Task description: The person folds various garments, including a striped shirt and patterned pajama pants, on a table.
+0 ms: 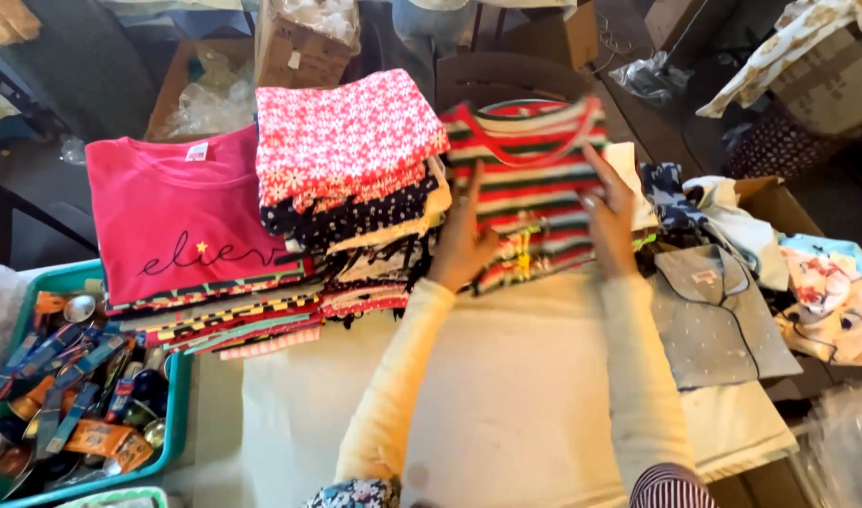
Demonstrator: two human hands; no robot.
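Both hands rest on a red, green and white striped garment [525, 165] lying folded on the cream-covered table [506, 395]. The left hand [461, 240] lies flat on the garment's near left edge, its grip spread with the fingers extended upward. The right hand [610, 218] presses on the garment's right side, fingers likewise spread and laid flat; neither hand pinches the cloth. Both forearms wear cream sleeves.

Just left of the striped garment, touching it, stands a tall stack of folded clothes [356, 198] topped by a red piece with a white floral print. Farther left, a pink shirt [182, 212] crowns a lower stack. A teal bin [172, 414] of small packaged items sits at the table's left corner. To the right lies a grey dotted collared top [718, 315], with loose printed clothes [831, 296] beyond it.
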